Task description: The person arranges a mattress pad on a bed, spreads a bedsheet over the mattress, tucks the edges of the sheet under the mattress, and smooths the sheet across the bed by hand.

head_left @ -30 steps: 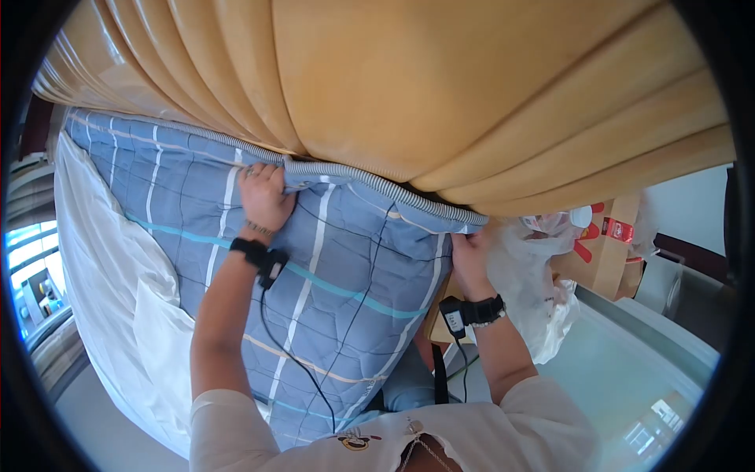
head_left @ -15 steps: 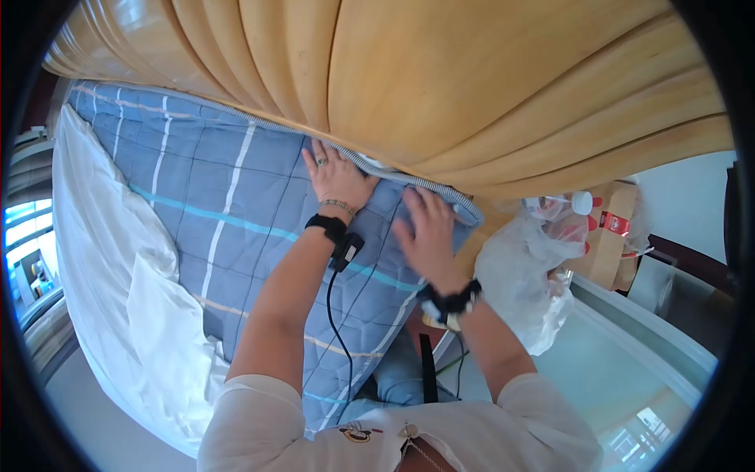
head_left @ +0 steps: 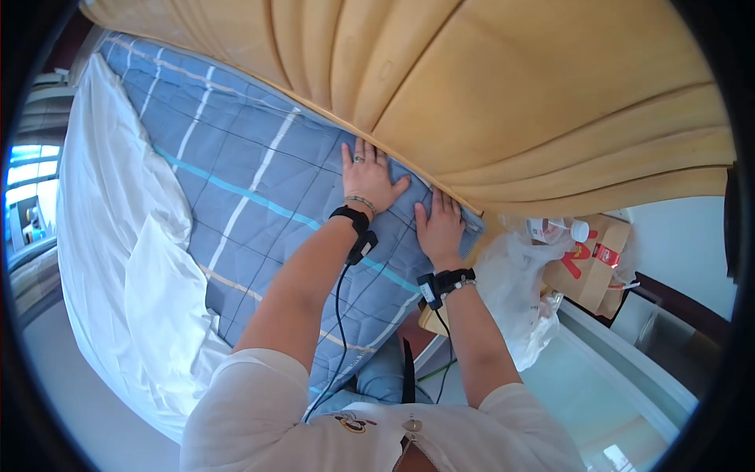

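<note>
A blue-grey quilted cover [head_left: 244, 169] with white, beige and turquoise stripes is spread over the bed, its far edge against the tan padded headboard [head_left: 503, 94]. Near that edge my left hand [head_left: 371, 177] lies flat on the cover, fingers apart, with a ring on one finger. To its right, my right hand [head_left: 442, 228] rests flat by the corner of the cover, its fingertips at the foot of the headboard. Neither hand grips anything. Each wrist carries a black strap with a small device and a cable.
White cloth [head_left: 149, 267] lies along the left side of the bed. At the right are a clear plastic bag [head_left: 507, 275], a plastic bottle [head_left: 558, 230], a brown paper bag [head_left: 582, 279] and a glass-topped surface [head_left: 598, 401].
Both hands have gone from the cover's far edge to lying flat on it, my left hand further right. The ribbed grey edging that showed along the headboard is now mostly out of sight.
</note>
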`<state>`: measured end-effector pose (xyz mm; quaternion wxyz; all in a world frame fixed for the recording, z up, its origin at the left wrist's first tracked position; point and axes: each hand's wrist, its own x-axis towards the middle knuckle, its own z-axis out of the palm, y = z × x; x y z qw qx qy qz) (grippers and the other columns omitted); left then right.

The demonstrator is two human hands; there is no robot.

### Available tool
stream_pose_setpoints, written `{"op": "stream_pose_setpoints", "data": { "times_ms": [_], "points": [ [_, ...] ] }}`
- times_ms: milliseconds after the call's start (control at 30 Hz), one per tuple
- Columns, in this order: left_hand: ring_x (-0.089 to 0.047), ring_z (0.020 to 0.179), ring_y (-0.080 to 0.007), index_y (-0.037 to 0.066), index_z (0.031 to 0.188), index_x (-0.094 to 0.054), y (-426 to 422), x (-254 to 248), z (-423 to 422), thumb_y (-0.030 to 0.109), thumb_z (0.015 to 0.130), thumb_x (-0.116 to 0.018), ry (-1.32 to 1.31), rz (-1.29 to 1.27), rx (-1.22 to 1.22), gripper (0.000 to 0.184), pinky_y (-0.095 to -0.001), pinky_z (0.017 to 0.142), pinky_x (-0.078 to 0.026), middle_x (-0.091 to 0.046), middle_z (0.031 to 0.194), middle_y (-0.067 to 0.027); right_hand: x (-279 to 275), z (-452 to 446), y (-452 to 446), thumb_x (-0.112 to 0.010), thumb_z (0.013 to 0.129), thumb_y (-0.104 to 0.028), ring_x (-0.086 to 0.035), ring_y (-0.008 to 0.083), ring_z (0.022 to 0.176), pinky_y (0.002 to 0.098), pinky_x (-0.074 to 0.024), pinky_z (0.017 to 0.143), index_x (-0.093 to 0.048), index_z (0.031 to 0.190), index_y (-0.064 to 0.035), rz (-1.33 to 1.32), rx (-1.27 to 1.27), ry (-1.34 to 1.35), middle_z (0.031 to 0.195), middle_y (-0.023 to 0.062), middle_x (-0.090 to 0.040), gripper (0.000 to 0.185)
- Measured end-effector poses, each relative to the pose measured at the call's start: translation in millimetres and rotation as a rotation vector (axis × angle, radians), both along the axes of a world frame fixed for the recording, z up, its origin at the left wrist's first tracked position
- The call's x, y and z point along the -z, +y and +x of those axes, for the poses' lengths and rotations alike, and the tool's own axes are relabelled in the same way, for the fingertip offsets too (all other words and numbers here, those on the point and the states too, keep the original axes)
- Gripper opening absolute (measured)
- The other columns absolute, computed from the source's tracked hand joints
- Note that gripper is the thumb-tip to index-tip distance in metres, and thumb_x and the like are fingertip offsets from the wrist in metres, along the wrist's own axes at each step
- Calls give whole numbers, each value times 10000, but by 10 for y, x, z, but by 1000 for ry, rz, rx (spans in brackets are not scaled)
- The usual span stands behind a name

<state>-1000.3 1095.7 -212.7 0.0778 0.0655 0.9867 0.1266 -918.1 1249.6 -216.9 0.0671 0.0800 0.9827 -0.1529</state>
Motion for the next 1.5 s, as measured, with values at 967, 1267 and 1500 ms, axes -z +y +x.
{"op": "stream_pose_setpoints", "data": {
  "times_ms": [967, 1267, 1500],
  "points": [
    [-72, 1391, -364, 95, 1447, -191, -1879, -7, -1480, 760, 600, -582, -183, -282, -312, 1146, -537, 1089, -108, -133, 1492, -210, -8, -616, -736, -571, 768, -465, -336, 374, 1264, 541, -267, 1005, -337, 1359, -13, 44, -367, -55, 1342, 212, -404, 780],
    [-149, 1380, -338, 99, 1405, -306, -2008, -133, -786, 668, 720, -533, -138, -212, -299, 919, -556, 1079, -130, -236, 1468, -177, 259, -555, -658, -562, 769, -448, -351, 400, 1235, 558, -295, 955, -392, 1338, -81, 157, -375, 88, 1355, 181, -385, 698],
    [-165, 1363, -377, 149, 1381, -318, -2459, -650, 2461, 418, 658, -731, -117, 0, -600, 875, -592, 1059, -138, -232, 1456, -171, 275, -560, -685, -547, 813, -403, -395, 379, 1193, 539, -344, 922, -425, 1304, -96, 203, -450, 219, 1326, 153, -414, 592]
  ]
}}
